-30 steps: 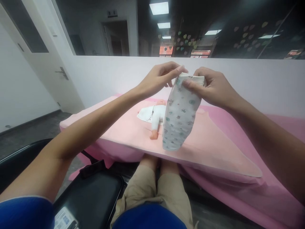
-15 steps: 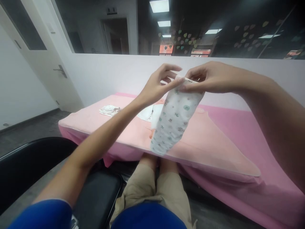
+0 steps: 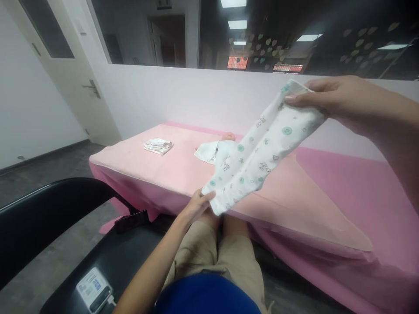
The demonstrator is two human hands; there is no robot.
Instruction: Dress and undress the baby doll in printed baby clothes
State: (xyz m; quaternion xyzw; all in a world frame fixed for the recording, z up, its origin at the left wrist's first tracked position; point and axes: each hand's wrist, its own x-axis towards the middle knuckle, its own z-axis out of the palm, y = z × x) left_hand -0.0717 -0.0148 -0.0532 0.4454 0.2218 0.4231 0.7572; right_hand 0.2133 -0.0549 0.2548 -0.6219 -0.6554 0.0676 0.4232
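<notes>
The printed cloth (image 3: 258,153) is held near the six o'clock edge of the bench (image 3: 314,213), pinched by the left grip (image 3: 198,205) at eight o'clock and the right grip (image 3: 337,97) at two; even tension is advised

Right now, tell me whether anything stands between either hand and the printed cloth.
Nothing visible does: the left hand pinches the lower end of the printed cloth and the right hand holds its upper end, both directly on the fabric.

on table (image 3: 183,170): bundle (image 3: 158,146) left of doll (image 3: 225,147); before doll: held cloth (image 3: 258,152)
</notes>
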